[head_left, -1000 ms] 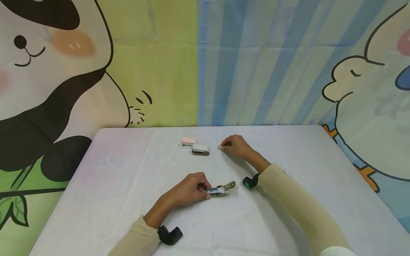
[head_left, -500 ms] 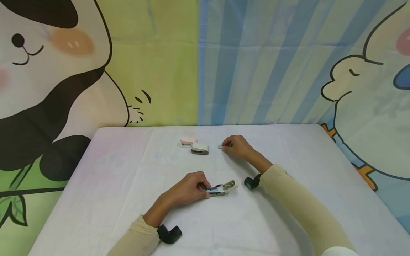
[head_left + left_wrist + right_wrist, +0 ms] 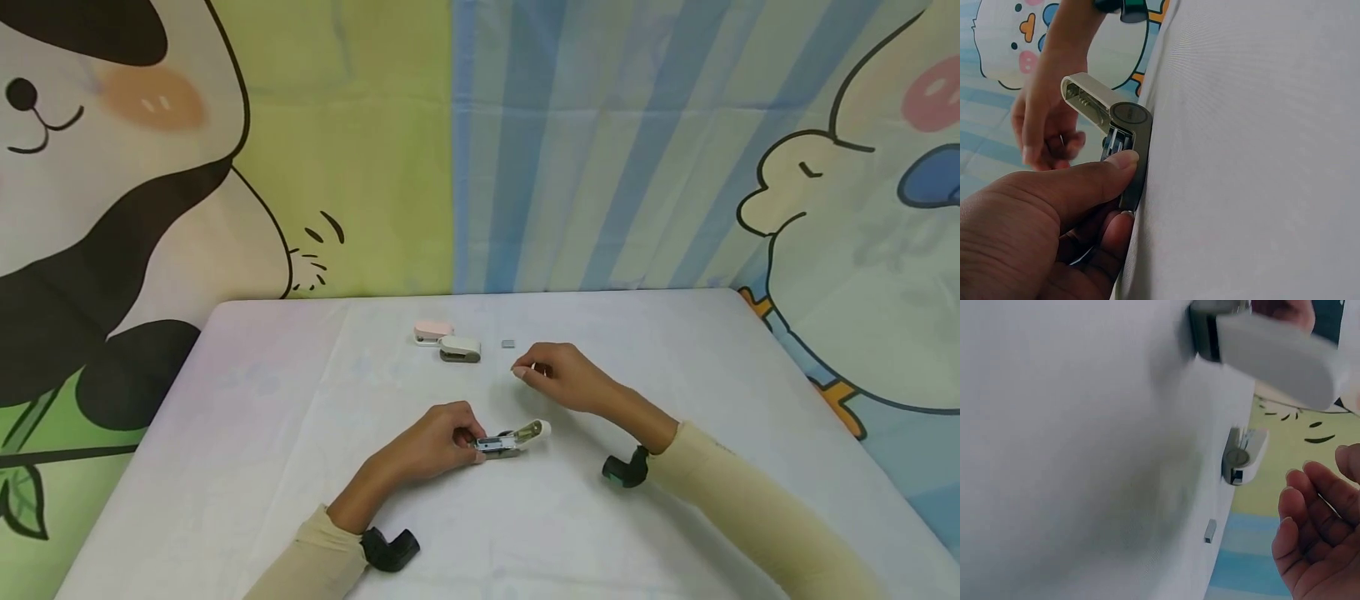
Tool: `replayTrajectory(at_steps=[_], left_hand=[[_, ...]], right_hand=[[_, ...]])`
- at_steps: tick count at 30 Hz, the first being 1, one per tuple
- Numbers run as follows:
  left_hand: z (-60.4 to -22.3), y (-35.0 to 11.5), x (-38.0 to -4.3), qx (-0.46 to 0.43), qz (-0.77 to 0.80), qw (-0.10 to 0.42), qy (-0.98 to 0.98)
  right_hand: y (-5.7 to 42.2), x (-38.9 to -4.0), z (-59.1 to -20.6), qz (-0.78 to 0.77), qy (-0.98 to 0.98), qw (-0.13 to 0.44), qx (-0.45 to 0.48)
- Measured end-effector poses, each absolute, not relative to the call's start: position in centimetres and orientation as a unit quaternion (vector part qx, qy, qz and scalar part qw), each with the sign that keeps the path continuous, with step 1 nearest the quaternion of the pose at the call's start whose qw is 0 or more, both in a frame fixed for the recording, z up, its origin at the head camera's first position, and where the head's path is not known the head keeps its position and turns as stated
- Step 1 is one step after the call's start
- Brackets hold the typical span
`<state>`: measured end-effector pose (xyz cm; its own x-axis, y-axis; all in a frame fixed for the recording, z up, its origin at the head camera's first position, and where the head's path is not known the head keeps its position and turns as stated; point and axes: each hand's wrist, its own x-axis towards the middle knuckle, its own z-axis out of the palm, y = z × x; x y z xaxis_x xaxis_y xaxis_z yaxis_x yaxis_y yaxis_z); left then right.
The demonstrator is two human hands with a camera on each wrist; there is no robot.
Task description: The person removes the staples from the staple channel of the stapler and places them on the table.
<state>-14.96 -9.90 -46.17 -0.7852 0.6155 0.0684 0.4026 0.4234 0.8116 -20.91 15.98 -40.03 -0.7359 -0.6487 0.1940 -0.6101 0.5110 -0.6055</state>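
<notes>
**The right hand (image 3: 562,377) is off the grey block (image 3: 507,343)**

The small grey block, perhaps a strip of staples, now lies by itself near the far edge of the surface (image 3: 562,537), to the right of the white stapler (image 3: 460,349) and the pink stapler (image 3: 433,332). The right hand hangs between it and the unfolded stapler (image 3: 513,442), touching neither. Its grip is loose: the fingers are softly bent, the thumb stands apart from them in the right wrist view, and they hold nothing. The left hand (image 3: 438,440) has a firm pinching grip on the near end of the unfolded stapler, thumb on one side and fingers on the other, with the top arm swung back. In my judgement, the right hand is now free to help at the stapler; whether staples sit inside, I cannot tell.

Half a second ago, the right hand's fingers were pinching the block at about this same spot. Since then they have parted from it and come back toward the person. The left hand and the two other staplers look unchanged.
</notes>
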Motion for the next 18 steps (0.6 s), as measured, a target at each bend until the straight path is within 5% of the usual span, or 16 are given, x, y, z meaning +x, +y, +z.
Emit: replayTrajectory(at_steps=[18], left_hand=[[-46.1, -9.8, -14.8, 0.312, 0.443, 0.104, 0.834]], right_hand=[[19.7, -16.3, -40.7, -0.364, 0.820, 0.084, -0.433]])
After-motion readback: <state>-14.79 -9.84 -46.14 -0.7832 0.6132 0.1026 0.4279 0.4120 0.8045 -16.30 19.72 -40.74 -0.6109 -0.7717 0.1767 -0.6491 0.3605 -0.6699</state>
